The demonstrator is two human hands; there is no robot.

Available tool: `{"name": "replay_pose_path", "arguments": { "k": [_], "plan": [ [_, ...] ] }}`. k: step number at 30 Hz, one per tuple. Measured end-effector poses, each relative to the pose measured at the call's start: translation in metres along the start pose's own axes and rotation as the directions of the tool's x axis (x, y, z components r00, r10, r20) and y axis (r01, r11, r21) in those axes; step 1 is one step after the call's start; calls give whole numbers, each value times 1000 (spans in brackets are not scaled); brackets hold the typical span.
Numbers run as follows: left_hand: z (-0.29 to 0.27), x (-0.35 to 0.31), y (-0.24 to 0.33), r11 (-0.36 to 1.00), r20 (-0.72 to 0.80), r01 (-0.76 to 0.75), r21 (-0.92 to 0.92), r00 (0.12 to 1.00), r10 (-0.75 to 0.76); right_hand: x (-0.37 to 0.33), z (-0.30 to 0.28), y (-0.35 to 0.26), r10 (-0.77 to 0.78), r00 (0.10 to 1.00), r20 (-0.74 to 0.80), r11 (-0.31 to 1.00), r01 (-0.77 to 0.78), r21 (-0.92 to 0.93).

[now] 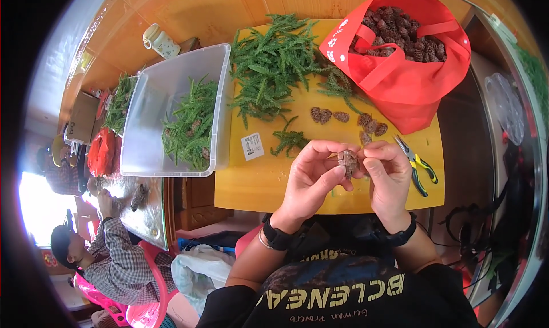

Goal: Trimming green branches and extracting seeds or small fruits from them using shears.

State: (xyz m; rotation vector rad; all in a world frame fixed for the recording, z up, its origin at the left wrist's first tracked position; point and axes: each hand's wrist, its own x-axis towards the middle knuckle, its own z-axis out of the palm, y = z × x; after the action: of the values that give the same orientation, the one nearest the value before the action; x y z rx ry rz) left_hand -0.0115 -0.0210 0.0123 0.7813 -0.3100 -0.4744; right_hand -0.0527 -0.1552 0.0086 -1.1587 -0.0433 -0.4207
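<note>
A small brown pine cone is pinched between both of my hands above the near edge of the yellow table. My left hand grips it from the left with thumb and fingers. My right hand closes on it from the right. Several more pine cones lie on the table just beyond my hands. A loose heap of green fir sprigs covers the far part of the table.
A red bag full of pine cones stands at the far right. Green-handled pliers lie right of my right hand. A clear plastic tub with green sprigs sits at the left. A person in a checked shirt sits at lower left.
</note>
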Motion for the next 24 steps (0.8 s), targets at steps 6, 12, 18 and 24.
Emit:
{"name": "replay_pose_path", "arguments": {
  "k": [6, 12, 18, 24],
  "plan": [
    [-7, 0, -1, 985, 36, -72, 157, 997, 67, 0, -3, 1, -23, 997, 78, 995, 15, 103],
    [-2, -2, 2, 971, 29, -90, 221, 996, 86, 0, -1, 2, -42, 996, 79, 997, 37, 65],
    [-3, -2, 1, 954, 58, -136, 268, 991, 124, -2, 0, 2, -34, 995, 89, 999, 32, 24],
    [-3, -3, -1, 936, 71, -161, 314, 987, 147, -5, -2, 6, -21, 998, 55, 999, 18, 51]
  ]
}}
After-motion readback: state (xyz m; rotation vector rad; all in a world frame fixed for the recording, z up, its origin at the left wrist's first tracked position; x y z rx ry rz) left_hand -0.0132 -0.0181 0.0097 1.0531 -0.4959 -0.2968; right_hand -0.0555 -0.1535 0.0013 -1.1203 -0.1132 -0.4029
